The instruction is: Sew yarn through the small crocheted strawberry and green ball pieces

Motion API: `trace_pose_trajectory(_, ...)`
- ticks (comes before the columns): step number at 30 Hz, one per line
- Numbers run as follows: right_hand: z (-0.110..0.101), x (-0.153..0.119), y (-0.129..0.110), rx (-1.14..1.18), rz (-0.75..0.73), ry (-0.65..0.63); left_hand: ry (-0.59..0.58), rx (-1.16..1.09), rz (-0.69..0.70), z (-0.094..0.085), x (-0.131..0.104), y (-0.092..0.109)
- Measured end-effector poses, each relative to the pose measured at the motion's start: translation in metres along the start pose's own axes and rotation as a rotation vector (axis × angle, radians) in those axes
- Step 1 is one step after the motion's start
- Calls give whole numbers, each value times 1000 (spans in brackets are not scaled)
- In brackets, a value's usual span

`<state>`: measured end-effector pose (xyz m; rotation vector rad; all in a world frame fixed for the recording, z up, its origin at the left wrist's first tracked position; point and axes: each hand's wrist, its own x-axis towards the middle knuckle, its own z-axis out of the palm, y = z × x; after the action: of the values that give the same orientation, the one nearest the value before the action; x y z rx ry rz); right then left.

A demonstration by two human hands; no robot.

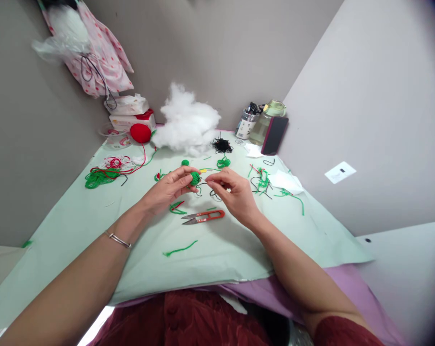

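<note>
Two hands, left [167, 190] pinching a green crocheted ball [194, 178], right [231, 190] pinched on thread, above red snips [204, 217].

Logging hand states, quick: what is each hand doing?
Left hand: closed on small green crocheted ball.
Right hand: fingers pinched; held thing cannot be told.

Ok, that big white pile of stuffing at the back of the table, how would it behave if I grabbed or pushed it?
The white stuffing looks loose and wispy, so it would probably squash under fingers and feel very light. Its ragged edges suggest tufts could tear away rather than the whole heap lifting. Pushed, it would likely drag and snag on the green cloth, not roll.
</note>
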<state>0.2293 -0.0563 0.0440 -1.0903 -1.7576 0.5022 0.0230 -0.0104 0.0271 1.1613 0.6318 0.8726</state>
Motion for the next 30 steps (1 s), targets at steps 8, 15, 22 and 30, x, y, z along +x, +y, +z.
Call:
trace_pose_trajectory(8, 4, -4, -2, -136, -68, -60, -20, -10, -7, 0, 0, 0)
trace_pose_trajectory(15, 4, -5, -5, -135, -64, -47, -20, 8, 1, 0, -1, 2)
trace_pose_trajectory(22, 4, -6, -4, -157, -17, -65, -23, 56, 30, -3, 1, -3)
trace_pose_trajectory(30, 5, -4, -10, -108, 28, -61, 8, 56, 57, -4, 3, -6)
